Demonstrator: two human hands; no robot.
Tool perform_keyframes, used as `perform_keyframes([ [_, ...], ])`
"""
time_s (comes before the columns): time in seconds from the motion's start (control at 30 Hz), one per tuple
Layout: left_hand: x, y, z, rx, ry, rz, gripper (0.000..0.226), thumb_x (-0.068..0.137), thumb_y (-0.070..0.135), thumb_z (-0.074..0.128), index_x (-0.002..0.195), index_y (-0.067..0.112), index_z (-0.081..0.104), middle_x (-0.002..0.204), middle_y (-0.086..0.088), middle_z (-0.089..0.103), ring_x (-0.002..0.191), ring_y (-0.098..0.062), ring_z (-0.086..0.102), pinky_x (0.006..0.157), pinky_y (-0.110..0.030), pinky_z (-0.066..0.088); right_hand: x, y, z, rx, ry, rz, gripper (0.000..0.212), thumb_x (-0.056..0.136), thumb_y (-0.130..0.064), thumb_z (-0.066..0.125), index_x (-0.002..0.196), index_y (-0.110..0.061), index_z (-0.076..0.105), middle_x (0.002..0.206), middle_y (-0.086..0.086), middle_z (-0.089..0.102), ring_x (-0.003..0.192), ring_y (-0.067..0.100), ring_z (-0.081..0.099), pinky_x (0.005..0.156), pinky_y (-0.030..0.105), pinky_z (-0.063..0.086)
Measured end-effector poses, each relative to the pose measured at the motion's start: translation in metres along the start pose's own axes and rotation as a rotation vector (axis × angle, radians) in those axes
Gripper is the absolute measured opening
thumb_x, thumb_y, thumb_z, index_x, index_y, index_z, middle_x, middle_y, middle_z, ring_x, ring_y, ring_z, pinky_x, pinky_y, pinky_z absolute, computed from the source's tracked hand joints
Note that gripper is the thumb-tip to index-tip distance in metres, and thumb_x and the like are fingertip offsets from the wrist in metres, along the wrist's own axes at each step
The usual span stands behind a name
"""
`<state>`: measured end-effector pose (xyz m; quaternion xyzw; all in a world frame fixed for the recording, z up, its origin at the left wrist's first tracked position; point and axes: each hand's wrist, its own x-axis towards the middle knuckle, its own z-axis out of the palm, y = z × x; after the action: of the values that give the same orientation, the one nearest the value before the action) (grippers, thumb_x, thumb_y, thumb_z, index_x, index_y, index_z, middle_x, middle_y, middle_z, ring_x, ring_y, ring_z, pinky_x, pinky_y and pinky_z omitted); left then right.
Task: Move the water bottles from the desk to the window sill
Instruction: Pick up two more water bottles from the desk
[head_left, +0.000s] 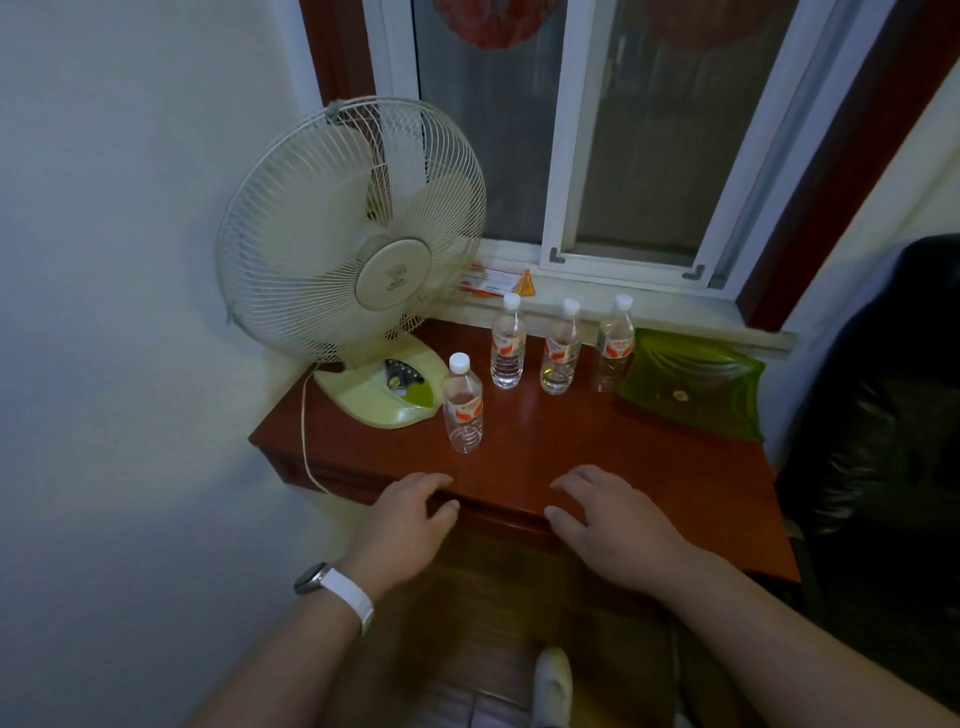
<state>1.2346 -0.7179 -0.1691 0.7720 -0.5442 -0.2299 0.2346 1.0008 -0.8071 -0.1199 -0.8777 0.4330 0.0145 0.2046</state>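
Head view: left hand (410, 512) and right hand (608, 519) sit at the counter's (597, 447) near edge, fingers (431, 480) loose and empty. Near bottle (463, 402) stands beside the fan (353, 228), far bottles (561, 351) under the sill (701, 327). That sill looks narrow, so a hastily set bottle could topple.

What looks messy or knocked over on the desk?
Nothing is spilled or knocked over. The lone bottle beside the fan and the row of three bottles behind it all stand upright, capped.
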Motion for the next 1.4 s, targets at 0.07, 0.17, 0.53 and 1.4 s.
perform_keyframes([
  [0.07,0.022,-0.004,0.004,-0.062,-0.002,-0.058,0.037,0.093,0.040,0.056,0.128,0.028,0.056,0.123,0.012,0.054,0.109,-0.007,0.052,0.093,-0.026,0.045,0.025,0.009,0.003,0.033,-0.010,-0.003,0.050,0.098,-0.053,0.039,0.140,-0.027,0.046,0.142,-0.008,0.044,0.129,0.016,0.043,0.106,0.037,0.039],
  [0.17,0.060,-0.012,0.012,-0.154,0.015,-0.157,0.036,0.093,0.038,0.058,0.126,0.025,0.058,0.119,0.007,0.057,0.106,-0.010,0.056,0.093,-0.029,0.047,0.066,0.025,0.009,0.090,-0.031,-0.013,0.050,0.097,-0.053,0.040,0.140,-0.027,0.047,0.142,-0.007,0.044,0.128,0.015,0.044,0.106,0.037,0.039],
  [0.53,0.166,-0.007,0.048,-0.481,0.108,-0.363,0.044,0.081,0.025,0.076,0.113,0.030,0.047,0.110,0.008,0.064,0.102,-0.005,0.062,0.088,-0.026,0.048,0.211,0.077,0.004,0.295,-0.066,0.019,0.043,0.094,-0.047,0.051,0.129,-0.021,0.056,0.128,-0.001,0.054,0.120,0.016,0.051,0.104,0.029,0.038],
  [1.4,0.261,-0.036,0.070,-0.647,0.202,-0.321,0.058,0.070,0.003,0.083,0.114,0.028,0.054,0.106,0.005,0.069,0.092,-0.001,0.067,0.074,-0.010,0.049,0.353,0.088,0.038,0.660,0.047,0.230,0.064,0.080,-0.029,0.073,0.134,-0.012,0.041,0.123,-0.001,0.050,0.112,0.017,0.054,0.087,0.028,0.042],
])
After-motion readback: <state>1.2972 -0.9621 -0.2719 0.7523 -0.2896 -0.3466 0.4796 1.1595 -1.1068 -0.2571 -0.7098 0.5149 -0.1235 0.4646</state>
